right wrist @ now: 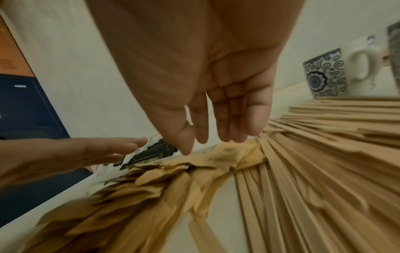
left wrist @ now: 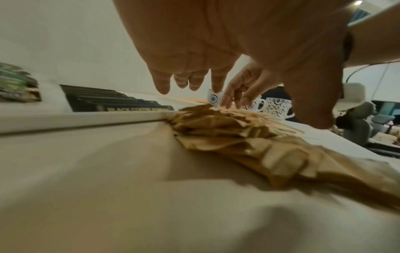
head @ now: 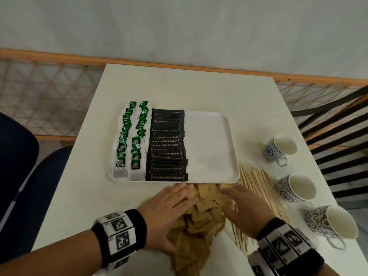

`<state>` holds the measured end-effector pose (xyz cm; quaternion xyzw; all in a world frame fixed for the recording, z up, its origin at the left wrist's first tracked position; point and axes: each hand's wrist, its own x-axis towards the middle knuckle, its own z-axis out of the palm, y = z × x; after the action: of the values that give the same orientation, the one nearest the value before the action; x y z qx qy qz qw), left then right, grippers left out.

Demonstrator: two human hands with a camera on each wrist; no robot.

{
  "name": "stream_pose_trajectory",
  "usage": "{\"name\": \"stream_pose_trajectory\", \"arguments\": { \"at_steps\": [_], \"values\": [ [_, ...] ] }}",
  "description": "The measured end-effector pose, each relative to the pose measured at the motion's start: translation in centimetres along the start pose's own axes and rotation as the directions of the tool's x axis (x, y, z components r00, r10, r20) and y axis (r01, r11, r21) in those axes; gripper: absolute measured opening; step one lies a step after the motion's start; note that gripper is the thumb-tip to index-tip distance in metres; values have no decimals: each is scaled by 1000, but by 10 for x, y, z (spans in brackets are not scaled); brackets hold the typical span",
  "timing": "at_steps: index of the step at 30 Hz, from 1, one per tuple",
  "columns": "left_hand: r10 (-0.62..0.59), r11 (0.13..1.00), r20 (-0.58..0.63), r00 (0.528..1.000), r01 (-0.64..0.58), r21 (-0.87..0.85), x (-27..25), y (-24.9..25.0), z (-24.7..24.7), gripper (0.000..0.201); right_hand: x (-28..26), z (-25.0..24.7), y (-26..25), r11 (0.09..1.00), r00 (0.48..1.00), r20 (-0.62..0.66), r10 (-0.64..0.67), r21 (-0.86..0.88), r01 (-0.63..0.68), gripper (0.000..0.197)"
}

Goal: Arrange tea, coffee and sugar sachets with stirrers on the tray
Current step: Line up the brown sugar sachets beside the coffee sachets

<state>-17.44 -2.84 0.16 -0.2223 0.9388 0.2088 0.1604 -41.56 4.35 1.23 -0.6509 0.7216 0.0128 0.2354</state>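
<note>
Both hands, left (head: 169, 204) and right (head: 246, 208), fingers released, flank brown sugar sachets (head: 201, 212) against the tray's (head: 215, 176) near edge; its right half lies bare.

Matt brown paper sugar sachets (head: 201, 208), pale bare-wood stirrers (head: 256, 188), smooth white plastic-looking tray (head: 211, 148), glossy ceramic-looking cups (head: 278, 149)

- Probably an office break area or a café corner rather than a home kitchen, though the views are too narrow to be sure.
- A plain white table (head: 189, 90) stands against a pale wall with an orange wooden rail (head: 49, 56).
- Blue upholstered chairs (head: 39, 176) sit beside the table.
- Bulk hospitality stock: rows of green tea bags (head: 129, 140), black coffee sachets (head: 167, 145), loose wooden stirrers (head: 256, 186) and patterned cups (head: 279, 149).
- Behind the cups, the left wrist view shows grey office-style chairs (left wrist: 359, 119), blurred.
</note>
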Motion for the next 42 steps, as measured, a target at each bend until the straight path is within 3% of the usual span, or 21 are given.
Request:
{"name": "stream_pose_trajectory", "arguments": {
  "at_steps": [6,9,12,15,17,19,22,25,28,34,37,42],
  "values": [
    [-12,995,67,998,6,98,10,28,25,135,-14,11,-1,998,993,114,-20,-54,26,103],
    [-71,994,22,997,68,90,18,35,38,130,-11,15,-5,996,994,106,-19,-89,29,99],
    [-160,983,-61,985,164,81,19,38,43,104,-6,19,-11,993,995,97,-37,-107,47,86],
    [-161,976,-161,974,181,124,14,31,46,94,-6,25,-19,990,991,92,-96,-97,105,75],
    [-174,974,-87,981,184,128,8,26,50,91,-6,29,-23,983,987,79,-138,-108,146,72],
    [-156,972,-94,983,170,161,5,22,55,89,-6,31,-26,971,980,62,-190,-138,196,73],
    [-156,963,-188,970,192,191,2,17,54,89,-6,33,-26,953,965,65,-256,-151,263,90],
    [-262,945,-282,923,305,120,-3,16,51,98,-5,35,-27,947,956,85,-280,-139,290,114],
    [-393,915,-273,878,403,-21,-9,12,45,114,-1,39,-31,923,950,94,-297,-226,311,122],
    [-568,821,-239,788,562,-97,-20,13,32,123,9,35,-38,906,938,76,-339,-243,347,92],
    [-638,769,-163,753,610,-192,-20,11,33,116,12,32,-38,911,935,77,-346,-210,354,79],
    [-621,773,-152,769,567,-285,-16,10,29,94,16,35,-36,901,925,71,-374,-209,380,67]
  ]
}}
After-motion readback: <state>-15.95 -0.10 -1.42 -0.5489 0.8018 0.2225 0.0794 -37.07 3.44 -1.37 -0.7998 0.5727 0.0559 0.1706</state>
